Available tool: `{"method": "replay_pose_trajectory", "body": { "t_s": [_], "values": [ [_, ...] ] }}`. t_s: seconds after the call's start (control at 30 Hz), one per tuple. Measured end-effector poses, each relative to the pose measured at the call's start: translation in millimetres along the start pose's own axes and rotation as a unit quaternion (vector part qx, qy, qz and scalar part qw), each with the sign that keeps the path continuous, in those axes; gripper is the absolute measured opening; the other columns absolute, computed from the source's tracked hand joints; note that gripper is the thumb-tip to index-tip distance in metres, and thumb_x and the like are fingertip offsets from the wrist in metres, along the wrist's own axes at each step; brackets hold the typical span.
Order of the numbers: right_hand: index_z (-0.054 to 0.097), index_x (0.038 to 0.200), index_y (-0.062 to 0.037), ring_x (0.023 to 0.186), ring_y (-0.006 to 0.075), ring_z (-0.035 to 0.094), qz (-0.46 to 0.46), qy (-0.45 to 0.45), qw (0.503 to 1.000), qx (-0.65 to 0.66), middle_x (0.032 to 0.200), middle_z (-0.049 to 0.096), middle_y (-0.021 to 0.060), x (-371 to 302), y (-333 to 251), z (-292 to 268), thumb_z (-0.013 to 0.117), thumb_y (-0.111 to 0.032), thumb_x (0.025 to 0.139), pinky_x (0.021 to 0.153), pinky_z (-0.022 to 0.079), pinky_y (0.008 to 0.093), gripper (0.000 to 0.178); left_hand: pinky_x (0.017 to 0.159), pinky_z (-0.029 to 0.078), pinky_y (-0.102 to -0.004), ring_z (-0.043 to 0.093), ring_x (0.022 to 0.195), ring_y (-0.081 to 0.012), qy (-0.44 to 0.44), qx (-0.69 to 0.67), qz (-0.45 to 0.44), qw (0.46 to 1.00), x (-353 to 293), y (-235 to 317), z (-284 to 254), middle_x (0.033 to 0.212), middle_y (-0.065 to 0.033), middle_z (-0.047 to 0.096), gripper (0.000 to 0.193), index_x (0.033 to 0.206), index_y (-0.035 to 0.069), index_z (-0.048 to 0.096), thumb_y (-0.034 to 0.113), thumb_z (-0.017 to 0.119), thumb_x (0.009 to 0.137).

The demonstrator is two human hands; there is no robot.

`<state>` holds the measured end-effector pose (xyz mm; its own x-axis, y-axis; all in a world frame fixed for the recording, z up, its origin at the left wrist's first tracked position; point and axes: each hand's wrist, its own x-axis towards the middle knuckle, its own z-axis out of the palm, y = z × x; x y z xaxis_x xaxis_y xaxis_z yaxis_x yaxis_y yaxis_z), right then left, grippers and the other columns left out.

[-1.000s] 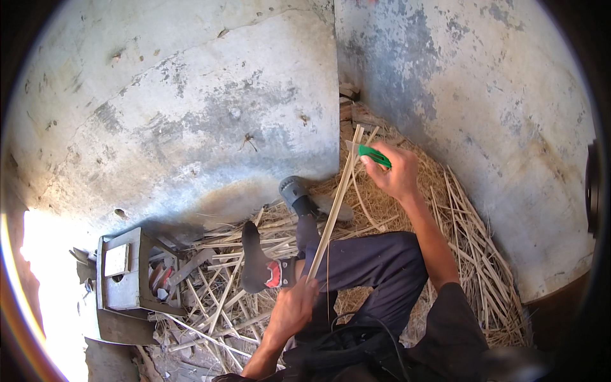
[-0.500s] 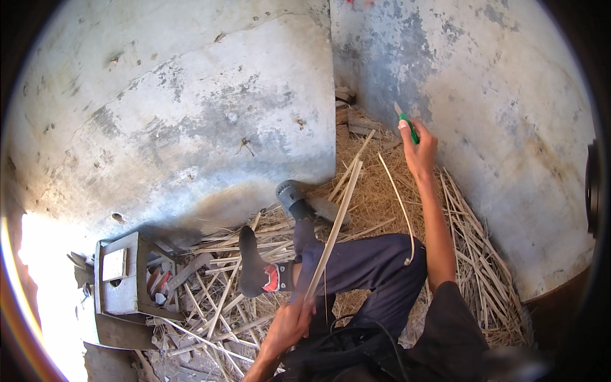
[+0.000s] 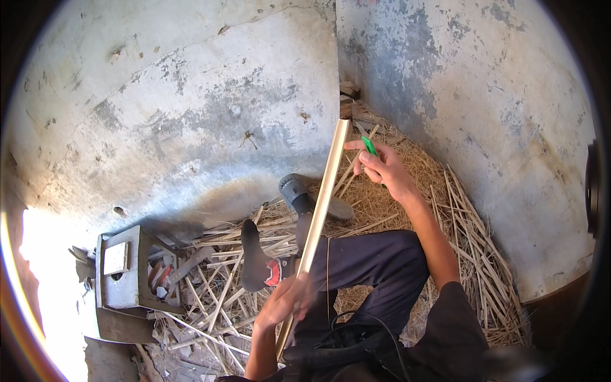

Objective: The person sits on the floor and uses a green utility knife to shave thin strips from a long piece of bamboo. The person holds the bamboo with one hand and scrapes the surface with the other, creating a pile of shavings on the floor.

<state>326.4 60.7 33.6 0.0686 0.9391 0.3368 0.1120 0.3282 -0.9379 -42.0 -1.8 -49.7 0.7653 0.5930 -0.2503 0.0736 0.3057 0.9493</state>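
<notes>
A long pale strip of split cane or bamboo (image 3: 323, 207) slants upward across my lap, its lower end near my body. My left hand (image 3: 284, 300) is wrapped round the lower part; its fingers are slightly blurred. Beside the strip's upper end is my right hand (image 3: 387, 170), holding a small knife with a green handle (image 3: 369, 146). The blade points up and left, close to the strip. My right index finger stretches out and reaches or nearly touches the strip's edge.
Split strips (image 3: 480, 261) lie heaped along the right wall, and more (image 3: 219, 299) are scattered at the left. Fine shavings (image 3: 394, 207) cover the floor ahead. A grey wooden box (image 3: 130, 293) stands at the left. Peeling walls (image 3: 254, 95) meet at the far corner.
My right hand with the knife has come down and left to the strip. The strip stands steeper and reaches higher. A thin curved sliver no longer lies over my right knee.
</notes>
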Motion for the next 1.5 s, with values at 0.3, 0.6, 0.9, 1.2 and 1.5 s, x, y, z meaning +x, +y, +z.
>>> {"method": "replay_pose_trajectory", "body": {
  "t_s": [0.3, 0.6, 0.9, 1.2, 1.5],
  "values": [
    [0.07, 0.134, 0.001, 0.049, 0.0013, 0.029, 0.039, -0.038, 0.995, 0.078, 0.06, 0.038, -0.0113, -0.6, -2.3, 12.8, 0.076, -0.04, 0.105, 0.049, 0.019, 0.0252, 0.051, 0.046, 0.042, -0.0296, 0.054, 0.057, -0.0131, 0.0, 0.06, -0.011, 0.998, 10.6, 9.5, 2.5, 0.072, -0.0047, 0.054, 0.05, 0.095, 0.007, 0.051, 0.05, 0.042, 0.119],
    [0.073, 0.13, 0.0009, 0.048, 0.0013, 0.026, -0.013, 0.004, 0.992, 0.126, 0.06, 0.037, -0.0118, -0.3, 6.7, -1.3, 0.071, -0.03, 0.108, 0.048, 0.017, 0.0269, 0.038, 0.075, 0.055, -0.0283, 0.065, 0.08, -0.011, 0.018, 0.091, 0.124, 0.988, 18.1, 4.5, -2.2, 0.085, -0.0038, 0.064, 0.025, 0.124, 0.001, 0.057, 0.025, 0.055, 0.117],
    [0.066, 0.13, 0.0005, 0.046, 0.0025, 0.031, -0.076, 0.085, 0.98, 0.166, 0.063, 0.046, -0.0066, -0.5, 11.0, -31.8, 0.069, -0.04, 0.109, 0.048, 0.024, 0.024, 0.046, 0.085, 0.057, -0.0298, 0.07, 0.091, -0.0105, 0.034, 0.174, 0.113, 0.978, 2.8, -18.0, -32.1, 0.1, -0.0038, 0.074, 0.026, 0.128, 0.0, 0.067, 0.018, 0.07, 0.109],
    [0.064, 0.136, -0.0051, 0.048, 0.0012, 0.033, -0.115, 0.171, 0.969, 0.137, 0.085, 0.064, -0.0005, 1.2, -8.4, -3.2, 0.054, -0.048, 0.114, 0.044, 0.028, 0.0209, 0.05, 0.054, 0.044, -0.0255, 0.056, 0.06, -0.0049, 0.149, 0.187, 0.104, 0.966, -0.2, 0.2, -25.6, 0.074, 0.0013, 0.063, 0.022, 0.104, 0.0, 0.068, 0.021, 0.067, 0.112],
    [0.072, 0.114, -0.0096, 0.07, 0.0155, 0.071, -0.26, -0.014, 0.928, -0.266, 0.093, 0.074, 0.0053, -17.8, 12.6, 32.0, 0.065, -0.045, 0.108, 0.057, 0.054, 0.033, 0.036, 0.054, 0.039, -0.0276, 0.05, 0.06, -0.0055, 0.262, 0.202, 0.185, 0.925, 10.2, 49.1, 11.4, 0.067, -0.0018, 0.06, 0.021, 0.097, -0.003, 0.066, 0.015, 0.069, 0.109]
  ]
}}
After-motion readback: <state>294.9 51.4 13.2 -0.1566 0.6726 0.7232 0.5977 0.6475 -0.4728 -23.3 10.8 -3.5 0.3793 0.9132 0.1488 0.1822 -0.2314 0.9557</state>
